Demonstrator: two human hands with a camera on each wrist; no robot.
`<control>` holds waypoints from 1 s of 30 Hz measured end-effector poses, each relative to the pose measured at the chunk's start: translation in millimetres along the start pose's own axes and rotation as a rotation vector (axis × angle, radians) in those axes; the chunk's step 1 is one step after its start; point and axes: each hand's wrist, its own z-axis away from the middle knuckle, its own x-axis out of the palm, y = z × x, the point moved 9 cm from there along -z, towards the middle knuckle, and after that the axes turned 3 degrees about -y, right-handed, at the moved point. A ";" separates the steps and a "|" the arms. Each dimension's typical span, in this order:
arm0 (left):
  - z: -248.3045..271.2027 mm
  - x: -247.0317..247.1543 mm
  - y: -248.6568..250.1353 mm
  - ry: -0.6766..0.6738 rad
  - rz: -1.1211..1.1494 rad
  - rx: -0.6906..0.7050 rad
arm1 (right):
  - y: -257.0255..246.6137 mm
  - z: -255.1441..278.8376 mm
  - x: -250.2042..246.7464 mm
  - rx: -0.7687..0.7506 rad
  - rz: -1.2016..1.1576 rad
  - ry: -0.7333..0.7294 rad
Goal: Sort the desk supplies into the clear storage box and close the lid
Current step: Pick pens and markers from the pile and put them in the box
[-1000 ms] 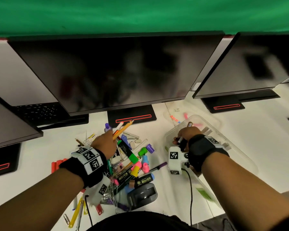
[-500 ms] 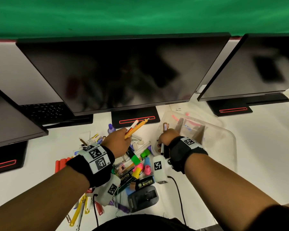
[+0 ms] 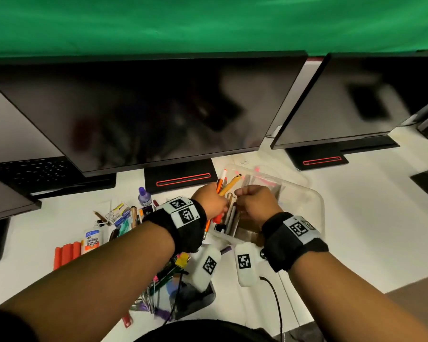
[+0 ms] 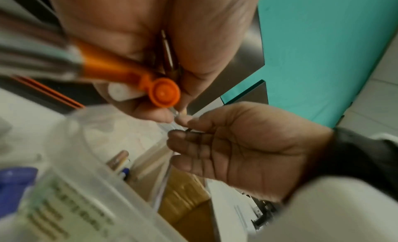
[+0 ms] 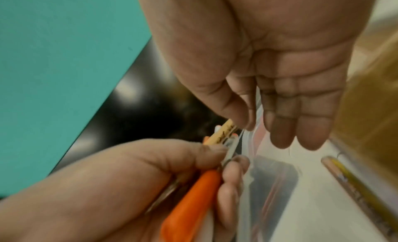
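Head view, middle: pens gripped by left hand, one perhaps pinched by right hand, could be spilled beside the box if loosened.

Head view looks down on the desk; close wrist views share the box.

Left hand grips orange marker above clear storage box

Two hands, left hand and right hand, meet over one clear storage box. The left hand grips at least three pens and pencils. Left of it stand one purple-capped bottle and one white glue bottle.
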 end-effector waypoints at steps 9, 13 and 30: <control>-30.4 29.0 2.5 0.081 -0.321 -0.022 | 56.2 37.7 -27.4 -0.259 0.969 -0.242; -35.0 36.6 -1.3 0.080 -0.404 -0.037 | 77.8 48.7 -20.6 -0.315 0.908 -0.315; 9.1 -118.9 -83.9 0.282 -0.396 0.044 | 68.3 49.5 -14.3 -0.321 1.027 -0.198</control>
